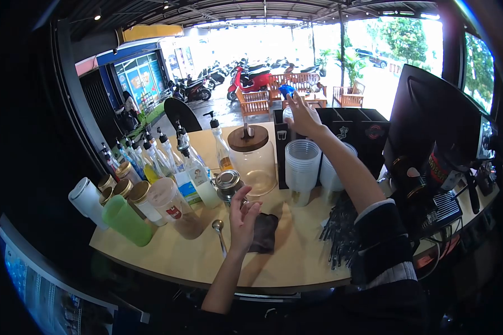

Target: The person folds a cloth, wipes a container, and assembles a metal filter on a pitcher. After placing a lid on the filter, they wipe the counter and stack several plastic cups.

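Observation:
My left hand hangs over the counter with loosely bent fingers apart and nothing in them. It is in front of a metal-lidded jar and beside a folded dark cloth. A metal spoon lies left of that hand. Farther forward, my right hand is raised above stacked clear cups, its fingers closed round a clear container with a blue top; the hand partly hides it. A large glass jar with a wooden lid stands left of the cups.
Pump bottles, a green cup and a tall lidded tumbler crowd the left side. Wrapped black straws lie at the right front. Behind the cups is a black organizer, with a dark machine farther right.

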A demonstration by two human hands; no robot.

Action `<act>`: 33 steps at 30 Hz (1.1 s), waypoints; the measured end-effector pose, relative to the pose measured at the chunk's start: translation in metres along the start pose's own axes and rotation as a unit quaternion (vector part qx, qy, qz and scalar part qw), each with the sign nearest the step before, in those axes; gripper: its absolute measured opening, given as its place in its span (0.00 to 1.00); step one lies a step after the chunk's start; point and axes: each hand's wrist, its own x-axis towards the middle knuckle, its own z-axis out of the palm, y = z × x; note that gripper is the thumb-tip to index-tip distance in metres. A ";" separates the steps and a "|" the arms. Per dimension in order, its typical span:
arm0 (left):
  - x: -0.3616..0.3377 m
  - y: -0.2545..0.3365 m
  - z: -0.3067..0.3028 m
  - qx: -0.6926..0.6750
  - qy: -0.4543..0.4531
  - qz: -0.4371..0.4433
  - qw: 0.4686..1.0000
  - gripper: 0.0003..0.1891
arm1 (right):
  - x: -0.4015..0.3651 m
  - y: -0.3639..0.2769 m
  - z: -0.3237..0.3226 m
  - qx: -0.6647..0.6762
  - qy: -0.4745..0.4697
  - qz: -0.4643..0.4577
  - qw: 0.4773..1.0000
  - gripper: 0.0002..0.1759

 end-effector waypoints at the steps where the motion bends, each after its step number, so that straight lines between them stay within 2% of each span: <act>1: -0.001 0.002 0.000 0.010 -0.001 -0.004 1.000 0.26 | -0.001 -0.002 0.001 0.020 0.116 -0.050 0.992 0.33; 2: -0.002 0.003 0.002 0.008 0.000 -0.003 1.000 0.26 | -0.001 0.001 -0.001 0.018 0.116 -0.051 0.992 0.33; 5: -0.005 0.001 0.009 -0.019 -0.006 -0.029 0.999 0.26 | -0.018 -0.017 -0.051 0.092 0.075 -0.084 0.989 0.12; 6: -0.005 -0.004 0.011 -0.016 -0.008 -0.036 0.999 0.26 | -0.027 -0.023 -0.063 0.090 0.072 -0.083 0.990 0.12; 8: -0.006 -0.010 0.018 -0.014 -0.013 -0.046 0.999 0.26 | -0.051 -0.030 -0.083 0.099 -0.012 -0.114 0.989 0.20; 10: -0.008 -0.013 0.026 -0.030 -0.026 -0.067 0.997 0.26 | -0.072 -0.034 -0.093 0.037 -0.091 -0.128 0.987 0.29; 12: -0.011 -0.017 0.034 -0.041 -0.034 -0.101 0.993 0.25 | -0.088 -0.028 -0.086 0.006 -0.153 -0.173 0.973 0.31; 13: -0.011 -0.021 0.037 -0.036 -0.041 -0.089 0.995 0.25 | -0.093 -0.027 -0.086 0.004 -0.213 -0.159 0.964 0.31; 16: -0.012 -0.029 0.043 -0.019 -0.064 -0.070 0.995 0.25 | -0.103 -0.019 -0.070 0.026 -0.221 -0.170 0.960 0.29; 17: -0.012 -0.032 0.043 -0.007 -0.076 -0.059 0.995 0.25 | -0.107 -0.016 -0.065 0.071 -0.217 -0.161 0.960 0.22; 18: -0.012 -0.034 0.043 -0.007 -0.075 -0.056 0.996 0.25 | -0.111 -0.015 -0.060 0.070 -0.215 -0.164 0.960 0.22; 20: -0.011 -0.038 0.042 -0.016 -0.085 -0.066 0.994 0.25 | -0.116 -0.015 -0.053 0.140 -0.188 -0.183 0.955 0.16; 21: -0.010 -0.040 0.042 -0.015 -0.085 -0.062 0.994 0.25 | -0.120 -0.019 -0.062 0.156 -0.209 -0.176 0.949 0.13; 24: -0.010 -0.043 0.042 -0.022 -0.066 -0.064 0.996 0.26 | -0.127 -0.024 -0.075 0.164 -0.244 -0.196 0.936 0.15; 27: -0.010 -0.039 0.045 0.013 -0.036 -0.075 0.996 0.30 | -0.139 -0.031 -0.084 0.211 -0.248 -0.232 0.917 0.15; 29: -0.009 -0.036 0.045 0.123 -0.036 0.021 0.991 0.40 | -0.149 -0.037 -0.090 0.261 -0.261 -0.254 0.894 0.14; 30: -0.007 -0.033 0.045 0.125 -0.034 0.020 0.991 0.40 | -0.154 -0.041 -0.094 0.262 -0.262 -0.256 0.893 0.14; 33: -0.001 -0.023 0.043 0.181 -0.078 0.055 0.979 0.53 | -0.168 -0.052 -0.111 0.324 -0.307 -0.232 0.864 0.13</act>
